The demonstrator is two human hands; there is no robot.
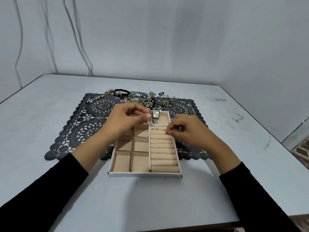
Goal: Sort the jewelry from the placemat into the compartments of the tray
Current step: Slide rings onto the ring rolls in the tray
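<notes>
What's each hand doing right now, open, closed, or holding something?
Left hand: fingers curled beside the watch; whether it holds anything cannot be told.
Right hand: pinching a small ring at the ring rolls.

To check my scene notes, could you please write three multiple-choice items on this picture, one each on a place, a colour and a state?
1. Where does the watch lie? A on the placemat; B in the tray's far compartment; C on the bare table.
2. What colour is the tray's lining? A beige; B red; C black.
3. What is the right hand doing? A lying flat; B gripping the tray's rim; C pinching a small ring at the ring rolls.
Key: 1 B, it lies inside the far walls; 2 A, the compartments show beige; 3 C, thumb and fingertip meet on the ring.
</notes>
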